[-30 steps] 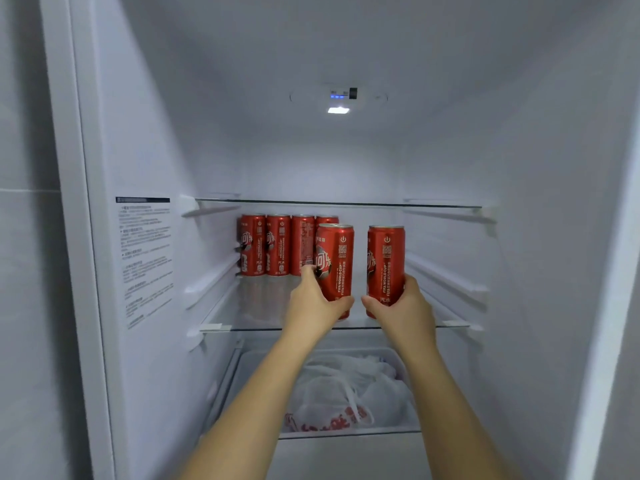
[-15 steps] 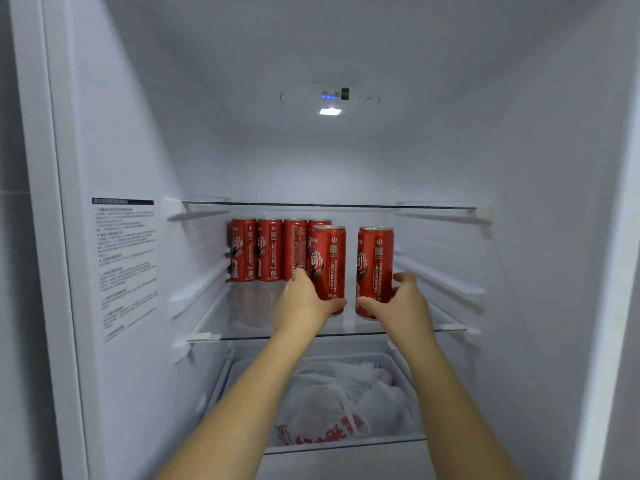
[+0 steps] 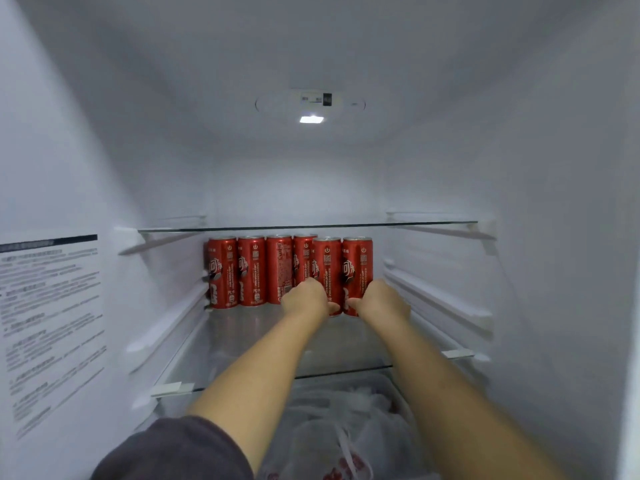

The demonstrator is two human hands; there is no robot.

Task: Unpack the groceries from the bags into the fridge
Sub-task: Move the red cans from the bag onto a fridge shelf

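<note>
Both arms reach deep into the open white fridge. My left hand (image 3: 305, 297) grips the base of a tall red soda can (image 3: 326, 263). My right hand (image 3: 381, 299) holds a second red can (image 3: 358, 263) beside it. Both cans stand upright at the back of the glass shelf (image 3: 242, 344), at the right end of a row of several matching red cans (image 3: 251, 268). The fingers hide the lower parts of the two held cans.
Another glass shelf (image 3: 415, 224) spans just above the can tops. Below, a clear drawer holds a white plastic bag with red print (image 3: 346, 434). A printed label (image 3: 52, 327) is on the left wall. White rails (image 3: 440, 303) line the right wall.
Both hands have pushed the two cans from the shelf's front to the back, next to the row. My head has leaned further into the fridge.
</note>
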